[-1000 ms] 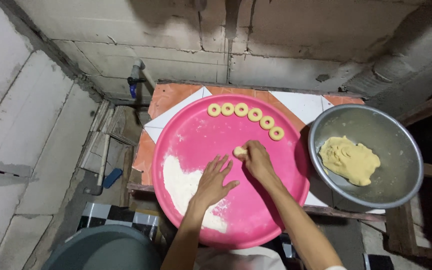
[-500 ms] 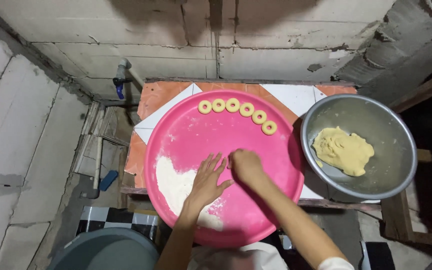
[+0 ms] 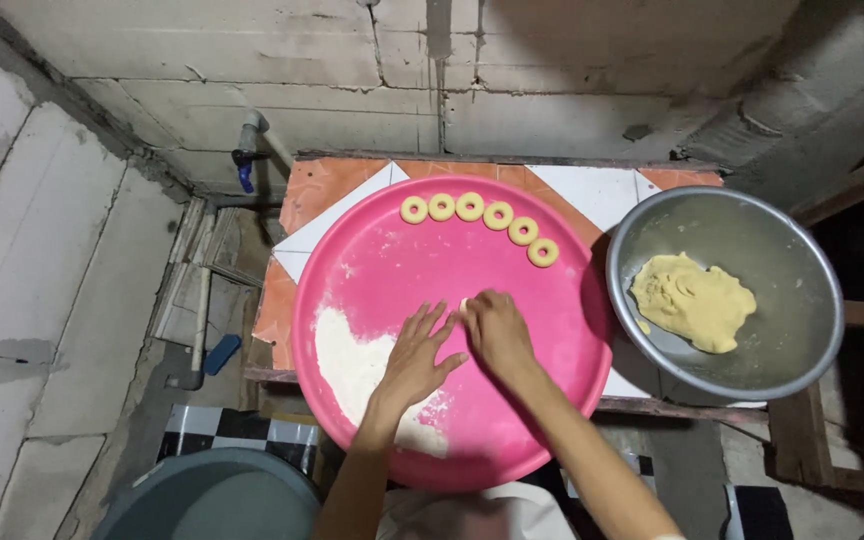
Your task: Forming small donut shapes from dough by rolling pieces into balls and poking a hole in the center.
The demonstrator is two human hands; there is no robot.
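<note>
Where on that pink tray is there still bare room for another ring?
The pink tray lies bare between the dough rings and both hands, and along its right rim. The lower left is crowded with flour, the left hand and right hand.

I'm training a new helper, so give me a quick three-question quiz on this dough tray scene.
1. How many dough rings lie along the far edge of the pink tray?
2. True or false: the metal bowl holds a lump of yellow dough.
3. Which hand rests flat beside the flour pile: A) left hand, B) right hand?

Key: 1) six; 2) true; 3) A.
</note>
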